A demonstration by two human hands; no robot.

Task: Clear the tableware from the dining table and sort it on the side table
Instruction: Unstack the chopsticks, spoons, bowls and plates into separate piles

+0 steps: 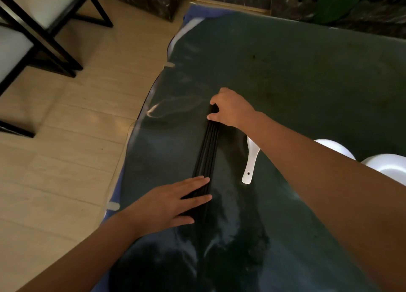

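Several black chopsticks [207,151] lie side by side in a neat row on the dark glass table top [296,76]. My right hand [230,108] curls over their far ends, fingers and thumb pinching the bundle. My left hand [169,201] lies flat with fingers spread across their near ends. A white ceramic spoon [250,162] lies just right of the chopsticks, partly under my right forearm. Two white bowls [388,166] stand at the right edge, one partly hidden behind my arm.
The table's left edge [140,120] curves along a blue cloth over a light wood floor [66,160]. Black-framed chairs with white seats [33,28] stand at the far left. Dark marble blocks and a green plant [338,1] sit beyond the table.
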